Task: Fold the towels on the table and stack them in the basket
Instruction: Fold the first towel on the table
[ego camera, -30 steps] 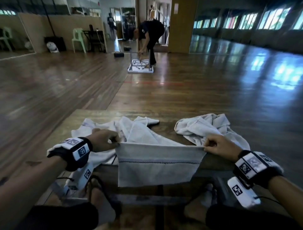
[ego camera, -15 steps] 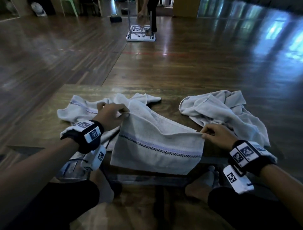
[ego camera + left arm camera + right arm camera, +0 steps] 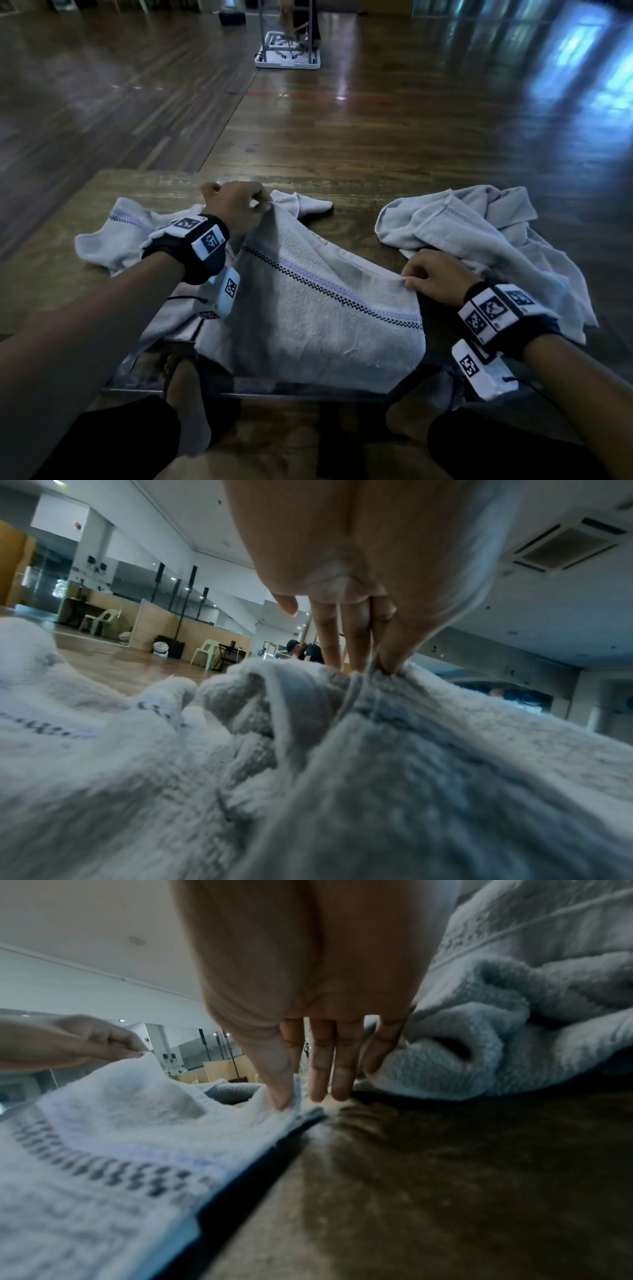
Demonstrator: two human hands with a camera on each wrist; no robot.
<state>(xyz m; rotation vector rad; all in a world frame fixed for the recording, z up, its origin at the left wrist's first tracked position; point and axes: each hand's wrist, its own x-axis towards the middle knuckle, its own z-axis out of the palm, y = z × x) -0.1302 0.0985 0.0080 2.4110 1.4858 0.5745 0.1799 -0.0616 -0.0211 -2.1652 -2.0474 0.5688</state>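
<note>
A white towel with a checked stripe [image 3: 308,308] lies doubled over the near edge of the wooden table [image 3: 68,281], its lower part hanging off. My left hand [image 3: 239,205] pinches its far left corner [image 3: 363,674] over the back of the table. My right hand [image 3: 431,277] pinches the right corner [image 3: 291,1099] low on the tabletop. A second towel [image 3: 113,233] lies rumpled under my left wrist. A third crumpled towel [image 3: 486,233] lies at the right, just behind my right hand. No basket is in view.
The wooden floor [image 3: 376,120] stretches beyond the table's far edge. A person bends over a white upturned table [image 3: 287,58] far behind. My feet and knees show below the near table edge.
My left hand has carried its corner of the towel forward and away from me, so the held edge now runs slanted. The right hand stayed near the front. The head view tipped down.
</note>
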